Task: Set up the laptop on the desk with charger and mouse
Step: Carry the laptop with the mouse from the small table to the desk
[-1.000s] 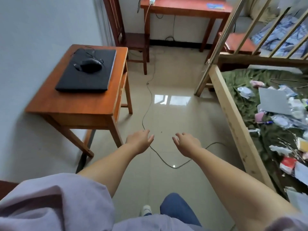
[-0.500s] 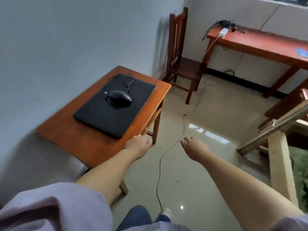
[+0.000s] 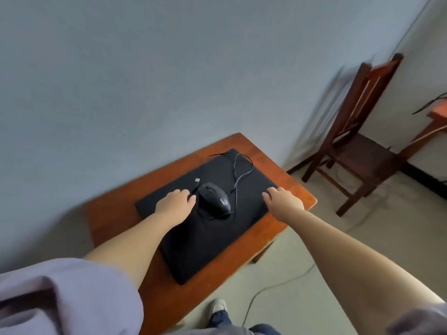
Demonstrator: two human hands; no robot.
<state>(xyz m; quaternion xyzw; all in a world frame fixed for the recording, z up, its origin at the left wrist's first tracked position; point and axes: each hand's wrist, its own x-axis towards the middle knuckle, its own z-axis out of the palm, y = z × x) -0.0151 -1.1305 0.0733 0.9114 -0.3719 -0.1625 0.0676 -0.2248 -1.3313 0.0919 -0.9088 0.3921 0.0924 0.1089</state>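
Note:
A closed black laptop (image 3: 208,240) lies flat on a small brown wooden table (image 3: 287,189) against the grey wall. A black wired mouse (image 3: 215,198) sits on the lid, its thin cable (image 3: 238,176) looped behind it and the USB plug (image 3: 197,180) loose on the lid. My left hand (image 3: 175,201) hovers over the lid just left of the mouse, fingers slightly curled, holding nothing. My right hand (image 3: 283,200) is over the laptop's right edge, fingers apart, empty. No charger brick is in view.
A dark wooden chair (image 3: 358,141) stands to the right by the wall. The corner of a second wooden desk (image 3: 435,119) with a black cable shows at the right edge. A grey cord (image 3: 271,288) trails on the tiled floor beside my shoe (image 3: 219,307).
I have stepped up to the small table and the view has swung left. Both hands moved from over the floor to over the laptop lid, either side of the mouse.

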